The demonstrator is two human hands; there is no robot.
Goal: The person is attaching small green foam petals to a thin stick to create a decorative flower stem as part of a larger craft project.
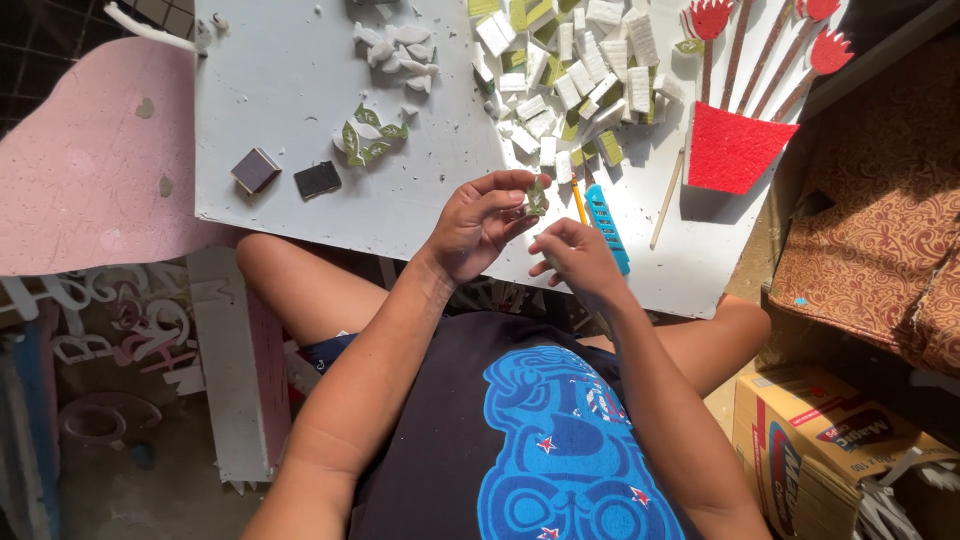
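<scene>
Left hand (480, 222) pinches a small green foam leaf (537, 197) above the near edge of the white bench (290, 90); right hand (575, 255), fingers curled, is just beside it. Cardboard box (830, 440) at lower right; contents indiscernible.

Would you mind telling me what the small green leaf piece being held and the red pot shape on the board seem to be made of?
The leaf piece, pinched in the left hand, looks like cut foam: a green glittery face over a white, crumbly edge, like the leaves on the board. The red pot shape seems to be foam sheet too, with a matte, grainy, possibly glittered surface. The right hand is beside it; what it holds is unclear.
</scene>
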